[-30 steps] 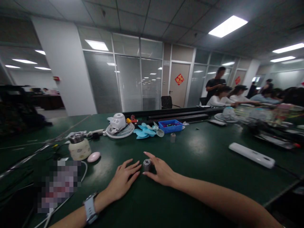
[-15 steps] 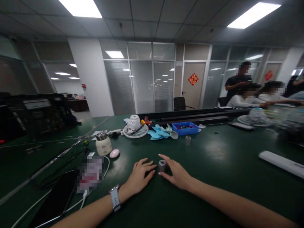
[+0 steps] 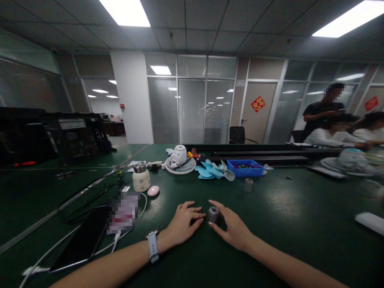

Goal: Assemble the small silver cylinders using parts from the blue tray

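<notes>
A small grey metal cylinder (image 3: pixel 213 215), with a dark detail on its top face, stands upright on the green table. My right hand (image 3: pixel 235 226) curls around it from the right, index finger behind and thumb at its front lower edge. Just left of the cylinder is my left hand (image 3: pixel 184 224), a watch on its wrist. Its thumb and index fingertips are drawn close together. A tiny dark spot shows between the fingers, too small to name. A second similar cylinder (image 3: pixel 249 185) stands farther back on the right.
Behind lie light-blue fan blades (image 3: pixel 208 170), a white fan housing (image 3: pixel 180 158) and a blue tray (image 3: pixel 245 169) of small parts. To the left are a cream flask (image 3: pixel 141 179), a pink oval object (image 3: pixel 153 191), a dark tablet (image 3: pixel 81 238) and cables. People sit at the right.
The view has turned left, so the scene shifts right in the picture. The left thumb and index fingertips are closer together. The right hand stays around the cylinder.
</notes>
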{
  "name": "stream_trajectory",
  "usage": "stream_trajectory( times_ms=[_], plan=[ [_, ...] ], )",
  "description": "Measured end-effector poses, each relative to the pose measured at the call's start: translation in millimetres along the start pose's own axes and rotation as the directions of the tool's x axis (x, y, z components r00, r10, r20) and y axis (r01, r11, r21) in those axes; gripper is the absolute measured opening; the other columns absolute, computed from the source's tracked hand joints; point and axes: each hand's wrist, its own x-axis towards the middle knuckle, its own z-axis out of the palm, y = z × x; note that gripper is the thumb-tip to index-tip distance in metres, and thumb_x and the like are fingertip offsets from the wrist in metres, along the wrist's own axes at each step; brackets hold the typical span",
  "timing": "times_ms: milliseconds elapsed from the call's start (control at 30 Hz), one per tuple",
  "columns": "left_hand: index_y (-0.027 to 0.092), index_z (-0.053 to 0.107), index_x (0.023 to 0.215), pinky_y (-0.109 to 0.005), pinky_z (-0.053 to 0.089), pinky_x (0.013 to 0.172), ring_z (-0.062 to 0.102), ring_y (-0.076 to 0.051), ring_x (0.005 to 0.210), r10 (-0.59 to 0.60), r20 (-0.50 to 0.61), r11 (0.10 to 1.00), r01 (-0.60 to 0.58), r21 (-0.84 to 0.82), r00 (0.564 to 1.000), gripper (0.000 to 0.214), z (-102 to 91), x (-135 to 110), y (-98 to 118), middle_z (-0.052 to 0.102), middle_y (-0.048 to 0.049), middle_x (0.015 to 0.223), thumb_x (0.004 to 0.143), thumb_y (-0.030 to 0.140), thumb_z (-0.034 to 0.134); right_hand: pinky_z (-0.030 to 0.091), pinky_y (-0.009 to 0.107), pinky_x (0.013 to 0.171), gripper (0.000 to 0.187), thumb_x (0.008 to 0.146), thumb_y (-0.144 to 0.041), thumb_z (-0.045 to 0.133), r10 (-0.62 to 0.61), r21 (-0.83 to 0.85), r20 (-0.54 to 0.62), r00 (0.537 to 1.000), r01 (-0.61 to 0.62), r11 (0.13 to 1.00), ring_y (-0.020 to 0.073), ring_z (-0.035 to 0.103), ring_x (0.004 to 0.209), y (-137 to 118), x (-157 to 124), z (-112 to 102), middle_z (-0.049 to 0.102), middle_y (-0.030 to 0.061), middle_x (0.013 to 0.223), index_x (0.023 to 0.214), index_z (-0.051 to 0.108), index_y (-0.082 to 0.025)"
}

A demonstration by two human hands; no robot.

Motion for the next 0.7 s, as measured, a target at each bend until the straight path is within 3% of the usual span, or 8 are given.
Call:
stream_trajectory(
  times_ms=[67,233,500,700],
  plan=[
    [0.033,0.067,0.116,-0.056,0.036,0.102,0.045,-0.029,0.129,-0.021,-0.018,0.999,0.020,-0.026,1.000,0.030,-1.9,2,-1,0.065,-0.0025,0.128,0.091,0.038,0.049,0.046,0.046,0.096,0.065,0.087,-0.037,0.057,-0.016,-0.005,-0.010,1.000,0.016,1.000,0.0262,0.058,0.109,0,0,-1,0.055,0.0121,0.132,0.145,0.030,-0.023],
    [0.023,0.062,0.115,-0.046,0.043,0.099,0.058,-0.025,0.114,-0.190,-0.196,0.972,0.155,-0.179,0.962,0.030,-0.7,9,-8,0.068,-0.0068,0.118,0.088,0.033,0.055,0.047,0.044,0.095,0.068,0.085,-0.038,0.059,-0.014,-0.003,-0.018,1.000,0.014,1.000,0.0256,0.058,0.108,-3,0,-4,0.056,0.0114,0.131,0.145,0.030,-0.022],
    [0.024,0.049,0.121,-0.051,0.040,0.099,0.059,-0.026,0.112,-0.059,-0.136,0.990,0.040,-0.137,0.989,0.039,9.1,12,-4,0.071,-0.0059,0.110,0.083,0.029,0.060,0.049,0.043,0.090,0.068,0.085,-0.041,0.059,-0.013,-0.024,-0.010,1.000,0.013,1.000,0.0260,0.060,0.103,-5,-1,-6,0.059,0.0112,0.125,0.144,0.032,-0.023],
    [0.025,0.048,0.116,-0.048,0.046,0.098,0.066,-0.024,0.106,-0.174,-0.113,0.948,0.135,-0.289,0.978,0.035,3.7,13,-6,0.075,-0.0023,0.099,0.083,0.028,0.060,0.048,0.042,0.092,0.066,0.085,-0.043,0.060,-0.038,-0.018,-0.011,0.999,0.038,0.999,0.0250,0.059,0.103,-4,-1,-6,0.059,0.0099,0.124,0.142,0.034,-0.024]
  ],
)
